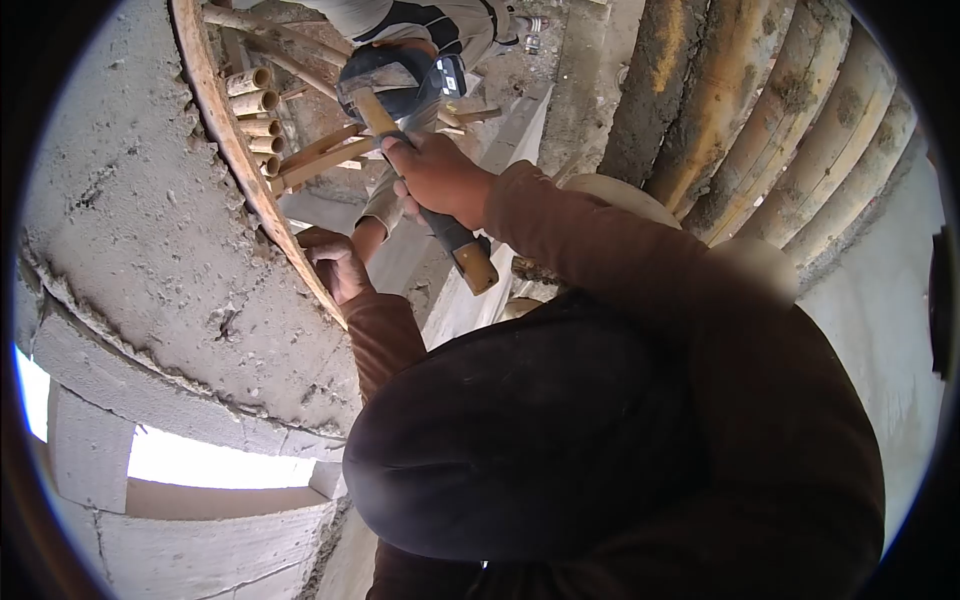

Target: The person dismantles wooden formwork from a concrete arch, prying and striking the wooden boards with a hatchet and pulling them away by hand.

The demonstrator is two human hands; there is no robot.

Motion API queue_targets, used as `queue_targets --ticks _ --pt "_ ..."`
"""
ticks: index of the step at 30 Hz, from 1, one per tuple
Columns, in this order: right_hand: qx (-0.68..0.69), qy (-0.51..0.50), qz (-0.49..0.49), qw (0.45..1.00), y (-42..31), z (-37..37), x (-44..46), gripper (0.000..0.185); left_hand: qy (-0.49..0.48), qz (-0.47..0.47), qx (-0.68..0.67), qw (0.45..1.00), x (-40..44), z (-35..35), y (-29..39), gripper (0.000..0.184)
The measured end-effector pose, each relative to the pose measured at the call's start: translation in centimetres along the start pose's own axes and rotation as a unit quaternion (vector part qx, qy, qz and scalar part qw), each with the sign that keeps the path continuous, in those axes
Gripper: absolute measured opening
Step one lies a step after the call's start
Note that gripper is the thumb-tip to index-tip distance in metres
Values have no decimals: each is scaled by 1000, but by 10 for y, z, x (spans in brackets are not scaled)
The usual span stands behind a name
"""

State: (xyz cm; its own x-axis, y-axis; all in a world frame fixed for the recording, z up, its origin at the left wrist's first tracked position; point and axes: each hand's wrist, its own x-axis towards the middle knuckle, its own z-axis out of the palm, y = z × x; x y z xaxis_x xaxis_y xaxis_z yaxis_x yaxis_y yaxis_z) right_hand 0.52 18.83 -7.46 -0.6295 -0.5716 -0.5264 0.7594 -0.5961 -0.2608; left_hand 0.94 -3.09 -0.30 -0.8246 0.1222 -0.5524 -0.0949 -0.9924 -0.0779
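The tool [445, 230] is tan and black, the sleeves [590, 228] brown.

"Where could I pass?"

"I see a narrow opening between the left hand [338, 265] and the black-wrapped, wooden-handled tool [450, 235] in the right hand [440, 175]; I can't tell its depth."

"What blocks me on the left?"

"A rough grey concrete slab [150, 190], edged by a thin, curved brown wooden strip [235, 145]. The left hand is right at that edge."

"And past the tool?"

"A co-worker in dark headgear [400, 75], with hollow tan tubes [255, 103] crowding the strip."

"On the right?"

"Thick, yellow-stained round logs [725, 95], side by side, leaving me only slits."
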Motion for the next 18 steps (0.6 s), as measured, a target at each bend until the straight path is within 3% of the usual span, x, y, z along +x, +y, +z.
queue_targets --ticks 2,6,8,10,14,15,18 --pt "-8 5 16 1000 -11 8 -3 39 2 -20 -92 996 1 1 -7 7" --pt "-5 -86 -32 996 -23 9 -7 41 -25 11 -23 999 6 -4 0 9" --pt "1 -36 -29 999 -14 -7 4 40 -16 12 -37 999 7 -2 -2 9" --pt "15 5 35 999 -6 -19 2 41 -4 18 -34 999 5 0 -5 9" --pt "19 -19 82 996 1 2 9 38 12 36 -33 999 0 5 -12 9" --pt "-9 -105 21 994 -4 6 4 37 16 42 -29 999 0 5 -14 9" --pt "-28 -169 20 985 -8 -7 6 35 17 37 -36 999 -2 3 -11 9"
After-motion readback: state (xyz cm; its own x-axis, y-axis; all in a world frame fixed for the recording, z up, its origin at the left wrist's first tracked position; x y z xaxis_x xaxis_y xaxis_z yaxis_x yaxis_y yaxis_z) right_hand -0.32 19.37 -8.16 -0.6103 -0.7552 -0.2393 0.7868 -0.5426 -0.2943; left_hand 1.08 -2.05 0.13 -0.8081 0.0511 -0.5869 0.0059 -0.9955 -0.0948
